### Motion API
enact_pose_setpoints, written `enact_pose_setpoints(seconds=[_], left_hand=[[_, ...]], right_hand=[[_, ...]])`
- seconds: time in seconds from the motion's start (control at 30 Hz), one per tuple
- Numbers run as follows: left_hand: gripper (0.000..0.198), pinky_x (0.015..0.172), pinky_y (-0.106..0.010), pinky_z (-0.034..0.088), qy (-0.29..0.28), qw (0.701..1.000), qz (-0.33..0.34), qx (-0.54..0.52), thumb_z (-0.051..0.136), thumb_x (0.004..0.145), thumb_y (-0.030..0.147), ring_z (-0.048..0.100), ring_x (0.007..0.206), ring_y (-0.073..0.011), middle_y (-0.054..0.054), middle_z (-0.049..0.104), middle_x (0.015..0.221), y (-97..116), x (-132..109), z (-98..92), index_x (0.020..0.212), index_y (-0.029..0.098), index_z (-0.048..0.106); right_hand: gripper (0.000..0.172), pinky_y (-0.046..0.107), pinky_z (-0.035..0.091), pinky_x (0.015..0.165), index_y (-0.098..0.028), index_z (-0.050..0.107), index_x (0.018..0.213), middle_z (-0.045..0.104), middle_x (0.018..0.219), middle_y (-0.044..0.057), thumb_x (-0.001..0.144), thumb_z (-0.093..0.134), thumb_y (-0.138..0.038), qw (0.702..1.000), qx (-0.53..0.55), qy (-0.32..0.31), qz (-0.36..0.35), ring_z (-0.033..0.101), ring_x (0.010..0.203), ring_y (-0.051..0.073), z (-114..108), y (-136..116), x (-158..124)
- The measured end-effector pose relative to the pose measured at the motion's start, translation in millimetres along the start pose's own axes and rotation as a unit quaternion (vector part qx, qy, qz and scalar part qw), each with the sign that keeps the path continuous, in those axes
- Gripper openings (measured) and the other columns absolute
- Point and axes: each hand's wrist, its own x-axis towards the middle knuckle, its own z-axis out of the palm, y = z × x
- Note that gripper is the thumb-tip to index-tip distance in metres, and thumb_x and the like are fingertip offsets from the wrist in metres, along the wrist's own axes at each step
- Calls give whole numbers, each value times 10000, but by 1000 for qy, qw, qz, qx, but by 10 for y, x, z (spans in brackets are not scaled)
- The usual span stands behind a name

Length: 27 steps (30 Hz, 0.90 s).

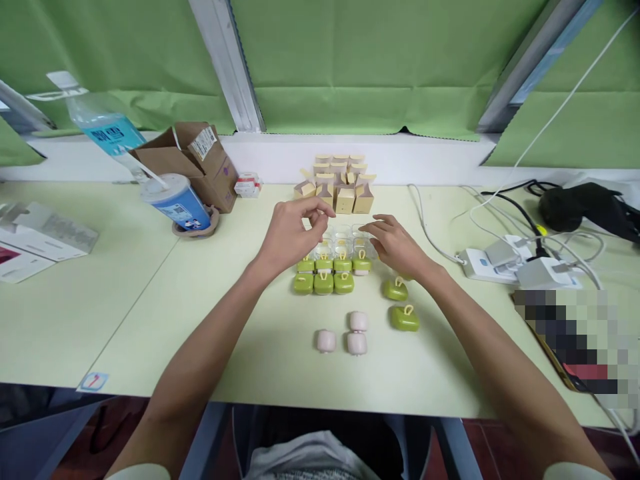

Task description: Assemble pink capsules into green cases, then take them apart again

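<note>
My left hand (293, 230) hovers over a block of green cases (324, 275) with yellow loops, fingertips pinched together above clear plastic boxes (343, 239); what it pinches is too small to make out. My right hand (395, 245) rests beside it with fingers stretched toward the same clear boxes, touching the rightmost green case (361, 264). Two more green cases (397, 289) (405, 318) lie apart at the right. Three pale pink cases (358, 332) sit nearer to me. Small tan cartons (339, 183) stand in a cluster behind.
A tilted water bottle (107, 130), a blue cup (177, 203) and an open cardboard box (197, 160) stand at the back left. Leaflets (40, 233) lie far left. White cables, chargers (505, 260) and a black object (585, 203) crowd the right.
</note>
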Motion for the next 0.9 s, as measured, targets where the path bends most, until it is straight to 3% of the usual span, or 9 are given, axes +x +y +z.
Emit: enact_pose_setpoints(seconds=[0.07,0.13,0.2,0.3,0.47,0.6,0.9], left_hand=[[190,779,-313,560,2,1000,2,-4,592,890,160,686,613,-141,57,627,618,6,-1,3,893,209,775],[185,781,-309,564,7,1000,5,-10,593,890,166,679,603,-138,59,624,610,9,-1,4,889,205,773],[183,777,-306,565,8,1000,7,-14,592,888,169,672,589,-134,61,627,614,6,-1,5,885,200,772],[186,790,-307,566,3,1000,9,-14,589,889,169,678,583,-133,66,623,611,-4,-3,11,891,199,773],[191,782,-306,563,-2,1000,5,-8,584,886,179,684,600,-138,65,626,610,-11,-5,17,896,203,773],[184,805,-314,568,-1,1000,14,-1,585,888,189,676,615,-140,58,635,618,2,0,20,884,201,769],[192,757,-299,560,-5,1000,12,-2,584,889,179,695,599,-137,63,636,620,-32,-4,33,899,202,774]], right_hand=[[403,495,491,1125,-85,733,1336,769,1323,178,1042,456,-94,1000,10,11,2,533,1407,379,9,26,9],[304,440,530,979,-156,773,1218,785,1235,144,1048,520,-161,1000,10,-1,4,642,1228,339,-56,-25,-11],[221,383,511,831,-201,777,1180,776,1211,116,1039,626,-281,999,-7,-53,-6,696,1086,301,-143,-127,-45],[313,345,439,711,-235,764,1272,760,1222,106,1017,705,-407,987,-66,-143,-18,726,985,282,-207,-296,-91],[280,342,393,694,-232,787,1271,771,1155,123,1066,608,-299,972,-142,-188,-4,742,931,279,-134,-436,-100],[311,349,401,720,-202,805,1229,778,1110,128,1040,560,-171,972,-148,-183,-12,730,904,266,-105,-427,-82],[271,346,387,717,-154,823,1096,775,1026,125,990,577,-109,975,-136,-175,-29,708,846,242,-90,-372,-77]])
